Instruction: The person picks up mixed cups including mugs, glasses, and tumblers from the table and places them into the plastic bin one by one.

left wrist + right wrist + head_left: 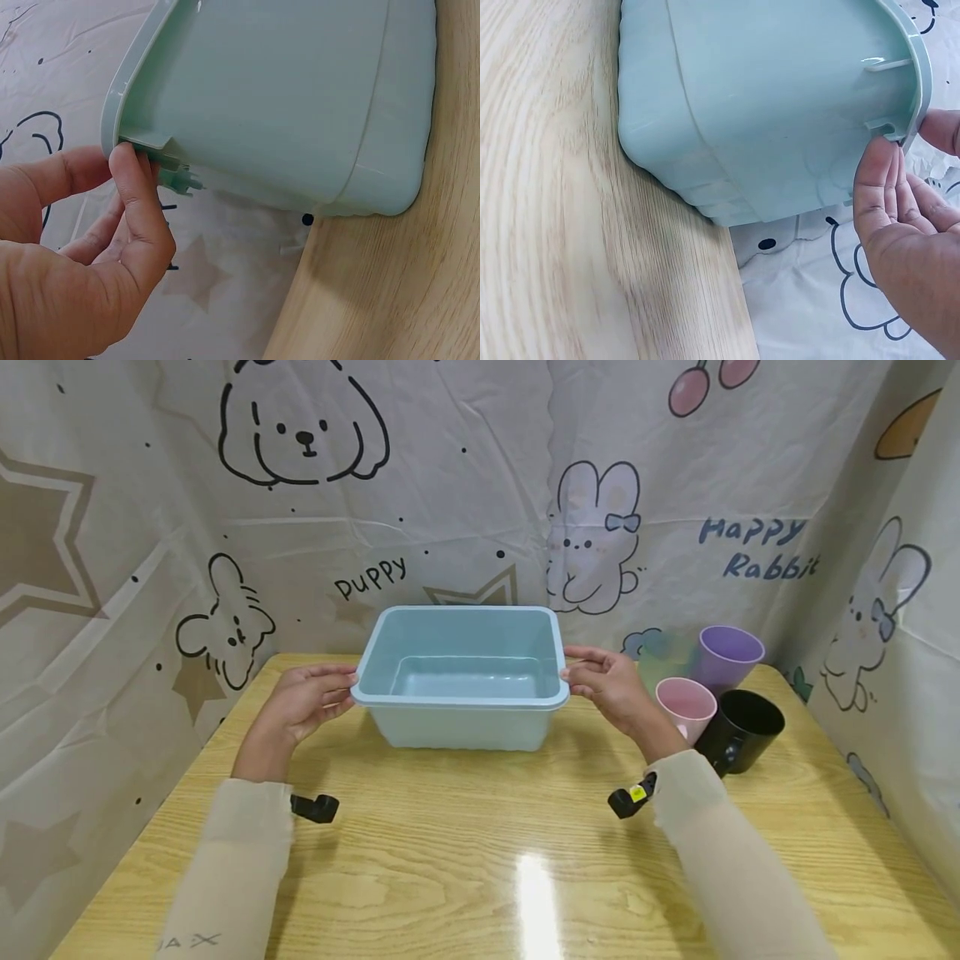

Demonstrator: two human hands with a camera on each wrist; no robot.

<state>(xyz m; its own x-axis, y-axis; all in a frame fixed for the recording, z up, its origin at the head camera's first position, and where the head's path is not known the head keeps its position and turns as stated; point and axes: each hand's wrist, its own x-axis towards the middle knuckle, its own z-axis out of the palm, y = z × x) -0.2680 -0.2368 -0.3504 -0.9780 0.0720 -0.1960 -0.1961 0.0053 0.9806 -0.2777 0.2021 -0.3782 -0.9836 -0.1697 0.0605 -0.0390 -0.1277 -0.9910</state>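
A light blue-green plastic basin (465,727) sits upright near the back of the wooden table, and its inside holds nothing. My left hand (311,697) pinches the rim at the left end, with the thumb and fingertips around the lip. In the left wrist view the fingertips of the left hand (131,232) press under the basin's rim (114,112). On the opposite end my right hand (603,685) pinches the rim too. The right wrist view shows the right hand (907,217) with fingers beneath the lip and thumb on its outer edge.
Right of the basin stand a pink mug (686,702), a black mug (753,727), a purple cup (731,652) and a blurred translucent greenish thing (660,656). A printed cloth (465,510) hangs behind the wooden table (420,843) and along both sides.
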